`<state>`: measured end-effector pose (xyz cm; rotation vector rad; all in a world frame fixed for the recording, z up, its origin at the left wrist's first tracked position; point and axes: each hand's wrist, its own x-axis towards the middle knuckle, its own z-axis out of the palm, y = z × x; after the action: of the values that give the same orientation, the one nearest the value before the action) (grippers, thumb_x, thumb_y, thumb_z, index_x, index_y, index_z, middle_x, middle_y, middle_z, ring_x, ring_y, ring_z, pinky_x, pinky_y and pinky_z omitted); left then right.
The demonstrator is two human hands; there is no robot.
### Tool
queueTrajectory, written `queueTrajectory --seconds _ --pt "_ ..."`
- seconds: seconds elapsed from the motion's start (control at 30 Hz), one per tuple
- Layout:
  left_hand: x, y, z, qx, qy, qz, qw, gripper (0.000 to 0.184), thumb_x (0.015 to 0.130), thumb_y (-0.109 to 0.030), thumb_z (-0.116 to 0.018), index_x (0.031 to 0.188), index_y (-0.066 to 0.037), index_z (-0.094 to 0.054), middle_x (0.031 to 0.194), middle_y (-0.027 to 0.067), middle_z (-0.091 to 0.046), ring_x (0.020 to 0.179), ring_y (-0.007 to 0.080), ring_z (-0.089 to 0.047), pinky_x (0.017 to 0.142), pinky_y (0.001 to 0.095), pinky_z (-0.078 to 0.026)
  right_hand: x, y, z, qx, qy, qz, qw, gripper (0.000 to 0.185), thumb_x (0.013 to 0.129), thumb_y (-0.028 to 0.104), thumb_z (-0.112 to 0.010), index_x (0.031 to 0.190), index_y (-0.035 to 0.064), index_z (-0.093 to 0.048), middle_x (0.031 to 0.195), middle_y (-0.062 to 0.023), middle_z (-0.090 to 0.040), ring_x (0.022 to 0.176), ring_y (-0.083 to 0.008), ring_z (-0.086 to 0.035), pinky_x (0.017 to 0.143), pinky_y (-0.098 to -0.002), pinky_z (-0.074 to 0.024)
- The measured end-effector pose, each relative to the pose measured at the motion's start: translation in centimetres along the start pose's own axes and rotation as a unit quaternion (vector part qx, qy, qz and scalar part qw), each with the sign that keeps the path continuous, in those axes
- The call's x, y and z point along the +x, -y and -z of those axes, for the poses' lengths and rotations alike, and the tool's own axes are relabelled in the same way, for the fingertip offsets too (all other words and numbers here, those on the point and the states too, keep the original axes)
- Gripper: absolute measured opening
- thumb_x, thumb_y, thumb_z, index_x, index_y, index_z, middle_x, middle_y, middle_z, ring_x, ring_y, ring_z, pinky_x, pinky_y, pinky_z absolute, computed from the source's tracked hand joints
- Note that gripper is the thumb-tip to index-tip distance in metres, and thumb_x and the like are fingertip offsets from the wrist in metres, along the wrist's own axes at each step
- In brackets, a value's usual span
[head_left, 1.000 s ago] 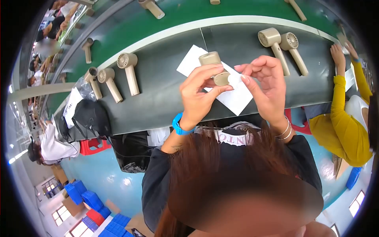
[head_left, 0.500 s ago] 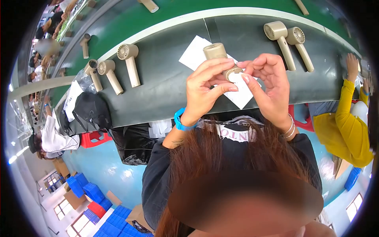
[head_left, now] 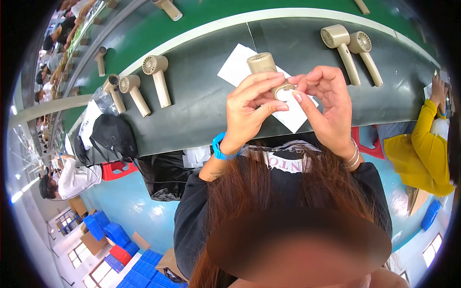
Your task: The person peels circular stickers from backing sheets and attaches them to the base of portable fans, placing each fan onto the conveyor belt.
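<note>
A beige handheld fan is in my left hand, its fingers and thumb wrapped around the handle. The fan head lies away from me, and the handle's end is tilted towards me. On that end shows a round whitish piece. Beside it, my right hand has thumb and fingertips pinched at the edge of the handle's end. Whatever is between those fingertips is too small to make out. Under the hands lie white paper sheets on the dark table.
Several more beige fans stand about: one pair at right, others at left. A black bag lies on the table's left edge. Behind runs a green belt. A co-worker in a yellow sleeve sits at right.
The round whitish piece now shows more fully at the handle's end. My hands have barely moved. A fan on the green belt has shifted left, and the co-workers' arms have moved.
</note>
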<state>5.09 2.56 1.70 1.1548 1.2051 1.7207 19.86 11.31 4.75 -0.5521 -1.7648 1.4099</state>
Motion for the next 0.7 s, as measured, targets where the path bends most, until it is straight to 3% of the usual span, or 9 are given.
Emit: queueTrajectory --seconds 0.5,0.7 --pt "-0.2 -0.1 -0.2 0.002 0.002 0.005 1.0 0.037 0.077 0.013 -0.068 0.113 0.006 -0.063 0.121 0.0149 -0.054 0.1 0.0222 -0.063 0.08 0.0308 -0.061 0.0 0.6 0.0 -0.057 0.002 0.0 0.998 0.028 0.082 -0.005 -0.063 0.107 -0.0011 -0.049 0.097 -0.0086 -0.057 0.088 -0.0177 -0.067 0.078 -0.0304 -0.0557" --pt "-0.4 -0.3 -0.6 0.004 0.004 0.021 1.0 0.039 0.077 0.01 -0.069 0.114 0.004 -0.063 0.122 0.0146 -0.056 0.105 0.0203 -0.06 0.084 0.03 -0.056 -0.1 1.4 0.2 -0.125 0.005 -0.01 0.992 0.029 0.082 -0.003 -0.063 0.107 0.001 -0.05 0.093 -0.0098 -0.059 0.085 -0.0199 -0.067 0.077 -0.0311 -0.0542"
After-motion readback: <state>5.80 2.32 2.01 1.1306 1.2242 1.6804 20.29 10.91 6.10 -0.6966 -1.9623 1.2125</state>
